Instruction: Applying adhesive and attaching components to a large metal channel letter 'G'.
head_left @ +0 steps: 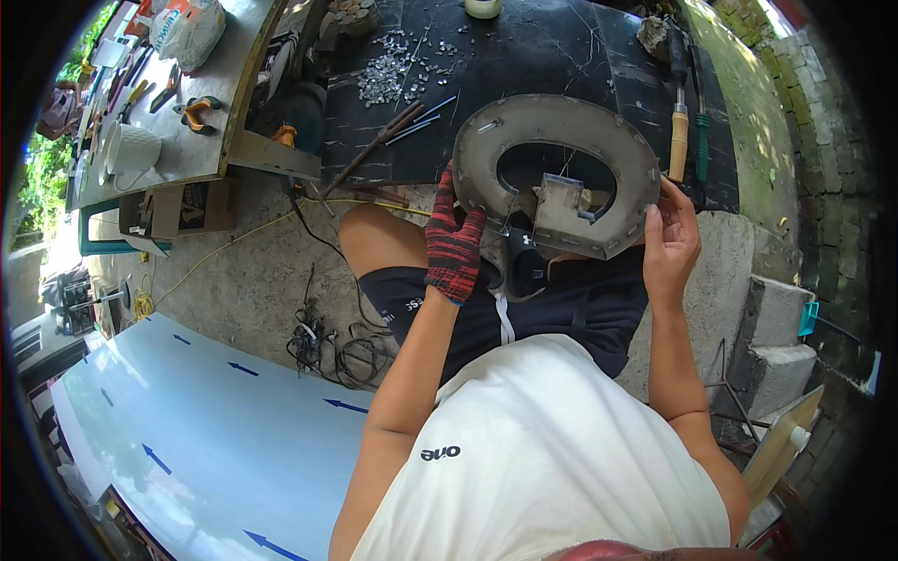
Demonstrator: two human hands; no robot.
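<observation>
A grey sheet-metal letter shaped like a G (561, 119) is tilted up over my lap, its far side over the black table. Small shiny tabs or spots dot its face and rim. In a red and black knitted glove, my left hand (456, 245) is closed on the letter's left edge. My bare right hand (672, 238) grips the right edge, thumb on the near face and fingers round the side. Part of the fingers of each hand is hidden behind the metal.
Small clear pieces (382, 77) lie scattered on the black marbled table (547, 51), near thin metal rods (412, 128). A wooden-handled tool (679, 140) lies right. A workbench (201, 84) with pliers (198, 114) and a white cup (131, 151) stands left. Cables (346, 351) and a blue-white sheet (224, 411) lie lower left.
</observation>
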